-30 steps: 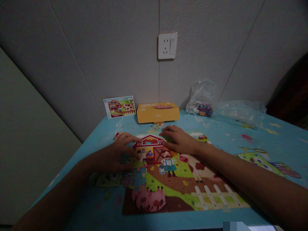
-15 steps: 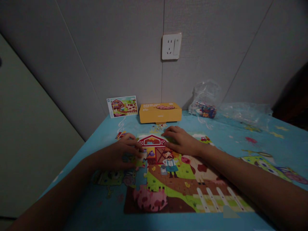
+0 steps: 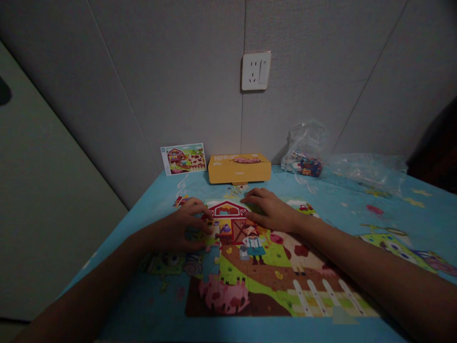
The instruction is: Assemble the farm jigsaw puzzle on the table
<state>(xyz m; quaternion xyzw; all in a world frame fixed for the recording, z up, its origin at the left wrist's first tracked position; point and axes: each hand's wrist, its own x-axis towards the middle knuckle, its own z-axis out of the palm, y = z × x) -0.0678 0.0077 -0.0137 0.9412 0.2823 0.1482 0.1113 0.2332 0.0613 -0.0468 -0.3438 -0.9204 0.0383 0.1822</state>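
Observation:
A colourful farm jigsaw puzzle (image 3: 271,271) lies flat on the blue patterned table (image 3: 357,209), showing a red barn, a farmer, cows, pigs and a white fence. My left hand (image 3: 182,229) rests at the puzzle's left edge beside the barn, with fingers pinched on a puzzle piece (image 3: 213,229) there. My right hand (image 3: 271,213) lies flat with fingers stretched on the puzzle's top edge, just right of the barn roof.
A yellow box (image 3: 239,167) and a reference picture card (image 3: 183,158) stand against the grey wall at the back. Crumpled clear plastic bags (image 3: 307,152) with small coloured bits lie at the back right. A wall socket (image 3: 256,70) is above. Loose pieces (image 3: 237,189) lie before the box.
My left hand has slid a little to the right, bringing the piece against the puzzle's left edge by the barn. My right hand has stayed put.

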